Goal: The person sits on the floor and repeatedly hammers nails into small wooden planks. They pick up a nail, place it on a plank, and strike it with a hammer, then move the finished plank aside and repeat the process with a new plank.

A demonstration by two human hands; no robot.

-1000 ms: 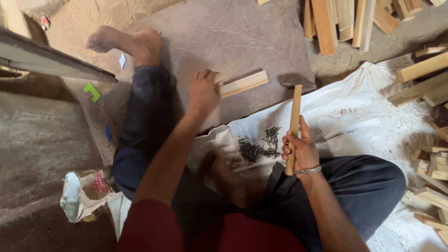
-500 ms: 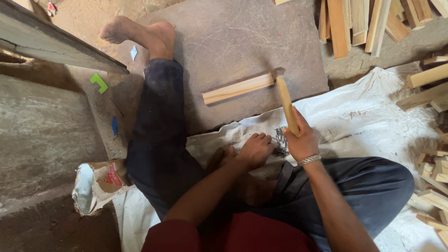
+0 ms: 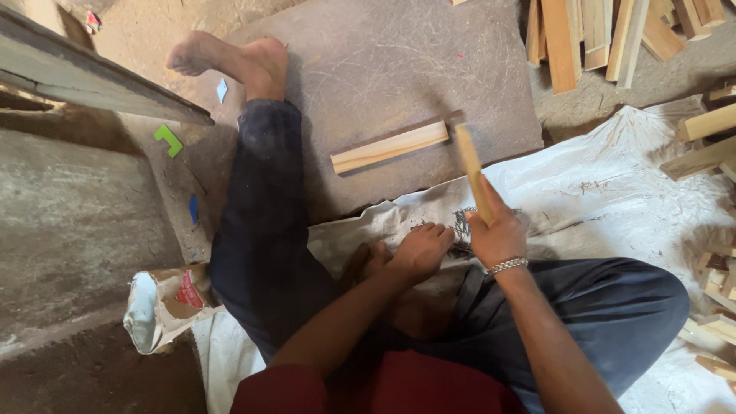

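I sit on the floor with one leg stretched out. My right hand [image 3: 498, 230], with a metal bracelet at the wrist, grips a wooden handle [image 3: 471, 170] that points up and away; its far end is blurred. My left hand [image 3: 424, 249] rests with curled fingers on the white sack [image 3: 613, 192], at a small dark pile of nails [image 3: 462, 230] just beside my right hand. I cannot tell whether it holds any. A short wooden slat [image 3: 389, 146] lies on the dark board [image 3: 399, 69] ahead of my hands.
Wooden slats are piled at the top right [image 3: 590, 34] and along the right edge [image 3: 705, 142]. An open paper bag [image 3: 165, 307] lies by my left thigh. A long plank [image 3: 92, 77] crosses the upper left. Small green [image 3: 169, 139] and blue scraps lie near it.
My left hand left the slat on the board and came back to the nail pile. My right hand tilted the handle and shifted slightly right. The camera view moved a little.
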